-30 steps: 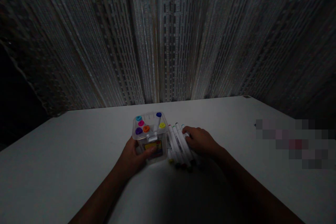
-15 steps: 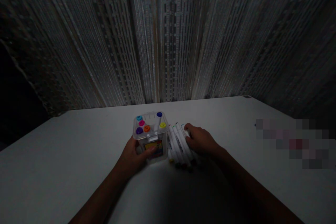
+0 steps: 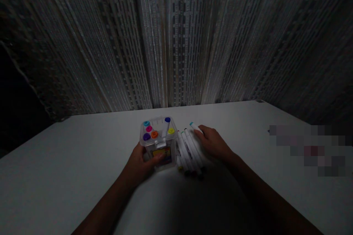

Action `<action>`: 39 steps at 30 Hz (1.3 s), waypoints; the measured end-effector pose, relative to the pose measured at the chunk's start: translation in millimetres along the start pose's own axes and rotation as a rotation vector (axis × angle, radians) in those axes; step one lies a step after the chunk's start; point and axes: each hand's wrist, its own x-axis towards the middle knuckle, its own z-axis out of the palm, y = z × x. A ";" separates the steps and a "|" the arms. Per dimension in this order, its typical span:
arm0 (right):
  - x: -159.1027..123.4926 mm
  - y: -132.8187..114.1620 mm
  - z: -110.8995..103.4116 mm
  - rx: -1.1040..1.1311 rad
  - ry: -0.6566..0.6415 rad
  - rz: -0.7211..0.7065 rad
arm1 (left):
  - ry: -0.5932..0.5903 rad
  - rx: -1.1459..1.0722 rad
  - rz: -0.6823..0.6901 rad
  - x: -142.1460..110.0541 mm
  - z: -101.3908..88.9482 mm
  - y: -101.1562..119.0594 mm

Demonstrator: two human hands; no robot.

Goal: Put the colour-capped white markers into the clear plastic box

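On a pale surface (image 3: 234, 115) in dim light, a clear plastic container (image 3: 159, 144) stands upright, with colourful round marker ends (image 3: 154, 134) showing at its top. The left hand (image 3: 138, 167) curls around its side, thumb across the label. The right hand (image 3: 215, 142) pinches a light-blue-ended white marker (image 3: 194, 126), tilted, its coloured end pointing towards the patterned curtain (image 3: 165, 44). Between the container and the right hand, more white markers (image 3: 189, 149) lie side by side. The step in hand appears to be handling one marker while steadying the container. The next move seems to call for a secure pinch and clearance over the neighbouring markers. Whether the container's top is open cannot be told.
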 end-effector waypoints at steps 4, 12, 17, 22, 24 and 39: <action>-1.9 -5.9 -3.6 0.072 0.006 -0.117 | 0.003 0.005 0.014 0.5 -0.7 -2.0; -7.1 -19.3 -3.3 0.162 0.019 -0.182 | 0.014 0.010 0.008 1.4 -2.7 -4.9; -7.5 -19.0 -2.0 0.229 0.075 -0.184 | 0.009 0.009 0.009 0.4 -1.5 -2.7; -3.7 -13.4 1.3 0.155 0.072 -0.124 | 0.016 0.020 0.016 0.2 -1.4 -1.7; -3.0 -12.1 2.4 0.138 0.047 -0.129 | 0.008 0.014 0.019 0.3 -1.1 -1.2; -2.5 -11.1 2.4 0.588 -0.022 -0.183 | 0.000 0.019 0.016 0.0 -0.5 3.6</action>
